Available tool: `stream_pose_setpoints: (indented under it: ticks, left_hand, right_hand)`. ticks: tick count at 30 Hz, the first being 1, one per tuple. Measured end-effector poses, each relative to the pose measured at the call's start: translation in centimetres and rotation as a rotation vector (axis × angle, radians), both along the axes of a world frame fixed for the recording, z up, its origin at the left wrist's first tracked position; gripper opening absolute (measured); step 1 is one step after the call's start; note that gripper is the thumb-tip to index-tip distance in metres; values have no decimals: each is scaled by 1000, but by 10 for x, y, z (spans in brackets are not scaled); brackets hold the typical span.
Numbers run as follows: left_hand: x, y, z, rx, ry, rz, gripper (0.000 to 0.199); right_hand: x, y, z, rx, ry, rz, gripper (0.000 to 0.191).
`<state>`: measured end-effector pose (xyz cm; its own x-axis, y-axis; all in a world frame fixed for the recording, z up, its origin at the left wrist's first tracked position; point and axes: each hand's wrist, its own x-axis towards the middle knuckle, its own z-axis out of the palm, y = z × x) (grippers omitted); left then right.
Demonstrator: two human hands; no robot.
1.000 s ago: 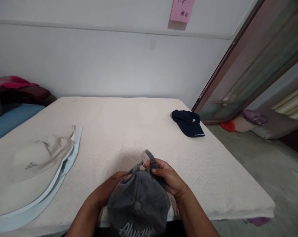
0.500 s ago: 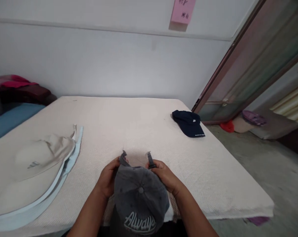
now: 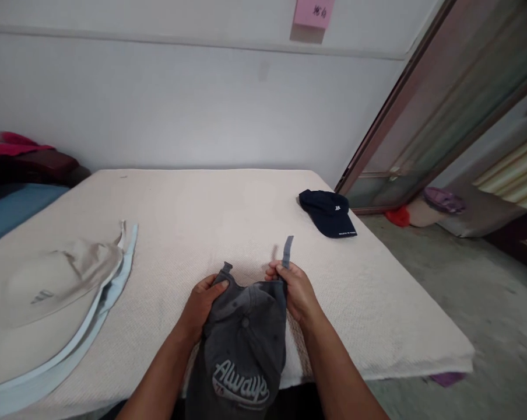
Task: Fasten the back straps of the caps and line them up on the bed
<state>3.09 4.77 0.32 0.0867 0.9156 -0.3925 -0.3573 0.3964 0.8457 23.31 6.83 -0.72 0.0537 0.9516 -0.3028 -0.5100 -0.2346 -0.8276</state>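
Note:
A dark grey baseball cap [image 3: 246, 338] with "Always" stitched on its front lies between my hands at the near table edge, brim toward me. My left hand [image 3: 202, 303] is closed on the cap's left back edge, below a short strap end with a buckle [image 3: 227, 267]. The fingers of my right hand [image 3: 297, 290] pinch the other back side at the base of a loose strap [image 3: 287, 251], which points up and away. The two strap ends are apart.
A navy cap [image 3: 327, 213] rests near the table's far right corner. On the left lie a beige cap [image 3: 53, 283] and a pale blue-edged brim [image 3: 115, 300]. The white-covered table [image 3: 202, 204] meets a wall [image 3: 158, 111]; a glass sliding door [image 3: 421, 111] stands right.
The right strap now stands out longer and straighter from my right hand. My left hand has shifted its grip onto the cap's edge, thumb on top. The view has shifted slightly.

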Motion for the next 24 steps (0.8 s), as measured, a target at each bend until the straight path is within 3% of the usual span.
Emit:
stream_pose_setpoints:
  ticks: [7, 12, 15, 20, 24]
  left_hand:
    - [14, 22, 17, 205, 452, -74, 6]
    - [20, 21, 5, 157, 286, 36, 19]
    - [15, 20, -2, 139, 221, 87, 11]
    - [9, 20, 2, 109, 98, -4, 5]
    - [8, 16, 8, 112, 41, -48, 11]
  right_hand:
    - [23, 9, 2, -3, 125, -163, 32]
    - [25, 8, 8, 110, 18, -149, 27]
    - [26, 8, 15, 175, 62, -121, 23]
    - [21, 11, 16, 173, 183, -25, 15]
    - [-2, 7, 11, 115, 62, 166, 26]
